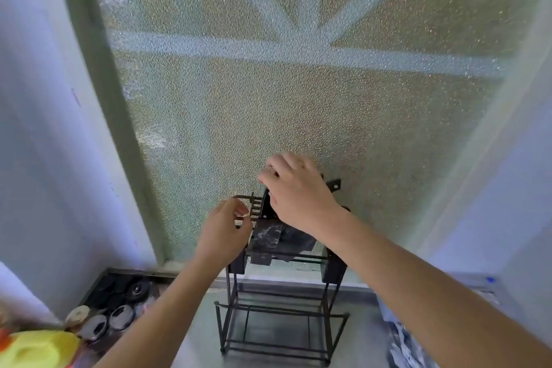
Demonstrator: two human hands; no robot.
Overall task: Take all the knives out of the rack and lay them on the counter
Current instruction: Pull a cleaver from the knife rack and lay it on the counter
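Observation:
A black wire rack (331, 272) stands on the grey counter (197, 334) against a frosted window. Dark knife blades (268, 240) hang in its upper part, below the slotted top. My right hand (298, 197) lies over the top of the rack with its fingers curled around a black knife handle. The end of that handle (335, 184), which has a hole in it, sticks out past the back of the hand. My left hand (224, 233) pinches the slotted bar (257, 209) at the rack's upper left corner. The rack's lower shelves hold nothing.
The frosted window (298, 84) fills the space directly behind the rack. At the bottom left are a yellow plastic container (38, 349) and several round jar lids (119, 318). A crumpled bag (409, 346) lies at the bottom right, beside the white wall.

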